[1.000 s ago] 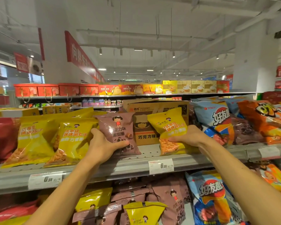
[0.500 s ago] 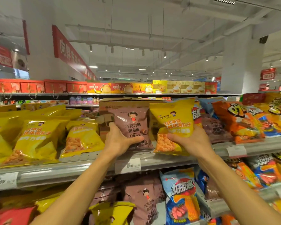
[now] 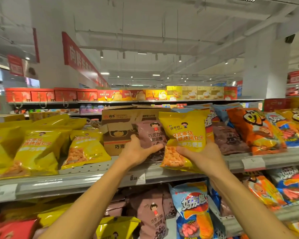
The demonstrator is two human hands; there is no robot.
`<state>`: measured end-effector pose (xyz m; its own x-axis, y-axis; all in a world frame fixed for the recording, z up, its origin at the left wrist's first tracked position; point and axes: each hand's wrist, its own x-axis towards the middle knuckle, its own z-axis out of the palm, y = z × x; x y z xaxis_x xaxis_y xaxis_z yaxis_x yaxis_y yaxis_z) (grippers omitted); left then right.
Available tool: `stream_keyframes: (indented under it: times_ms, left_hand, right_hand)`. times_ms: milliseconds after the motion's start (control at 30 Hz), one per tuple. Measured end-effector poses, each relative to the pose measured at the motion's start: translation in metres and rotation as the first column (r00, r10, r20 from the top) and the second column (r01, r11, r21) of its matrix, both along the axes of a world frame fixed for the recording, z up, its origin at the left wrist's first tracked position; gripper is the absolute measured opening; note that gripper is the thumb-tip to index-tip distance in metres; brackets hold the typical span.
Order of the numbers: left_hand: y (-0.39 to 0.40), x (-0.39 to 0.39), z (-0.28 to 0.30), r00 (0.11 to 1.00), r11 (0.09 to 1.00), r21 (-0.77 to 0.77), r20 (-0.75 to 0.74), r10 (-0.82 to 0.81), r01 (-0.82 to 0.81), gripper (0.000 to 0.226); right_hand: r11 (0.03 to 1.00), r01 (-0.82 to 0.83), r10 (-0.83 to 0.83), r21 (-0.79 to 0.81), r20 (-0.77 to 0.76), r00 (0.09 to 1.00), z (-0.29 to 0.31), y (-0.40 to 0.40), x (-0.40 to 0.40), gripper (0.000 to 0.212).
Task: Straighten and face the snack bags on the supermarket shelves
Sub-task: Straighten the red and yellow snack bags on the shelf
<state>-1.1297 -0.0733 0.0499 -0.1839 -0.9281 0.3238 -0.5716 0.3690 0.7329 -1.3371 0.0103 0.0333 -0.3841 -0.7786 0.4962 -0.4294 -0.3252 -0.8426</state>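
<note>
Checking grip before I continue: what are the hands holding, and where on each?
Left hand grips the brown bag at its lower left edge; right hand grips the yellow bag at its lower right corner.

Two hands (image 3: pixel 140 150) — two held bags (image 3: pixel 185 135)

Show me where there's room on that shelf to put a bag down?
Bare shelf shows between the yellow bags and the left hand, below the cardboard box. Right of the right hand, brown, orange and blue bags crowd together.
</note>
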Motion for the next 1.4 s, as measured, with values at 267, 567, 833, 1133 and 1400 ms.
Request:
stream_keyframes:
  times_ms: [267, 567, 833, 1133, 1400]
  left_hand:
    - [0.03, 0.106, -0.023, 0.886, 0.81, -0.532, 0.215, 0.411, -0.247, 0.031]
    - [0.078, 0.198, -0.033, 0.651, 0.691, -0.698, 0.438, 0.62, -0.188, 0.036]
    - [0.085, 0.212, -0.047, 0.665, 0.771, -0.616, 0.509, 0.547, -0.163, 0.036]
    - [0.081, 0.208, -0.045, 0.797, 0.799, -0.576, 0.395, 0.457, -0.172, 0.031]
    - [0.061, 0.164, -0.029, 0.976, 0.903, -0.403, 0.083, 0.201, -0.151, 0.029]
  right_hand:
    - [0.997, -0.072, 0.071, -0.034, -0.024, 0.997, 0.017, -0.026, 0.093, 0.059]
    - [0.984, -0.16, 0.169, 0.084, -0.111, 0.979, 0.022, -0.069, 0.209, 0.069]
    - [0.967, -0.139, 0.177, 0.212, -0.171, 0.969, 0.014, -0.091, 0.268, 0.076]
    - [0.93, -0.1, 0.235, 0.353, -0.366, 0.9, 0.01, -0.09, 0.268, 0.083]
    - [0.954, -0.197, 0.25, 0.227, -0.234, 0.94, 0.02, -0.059, 0.212, 0.085]
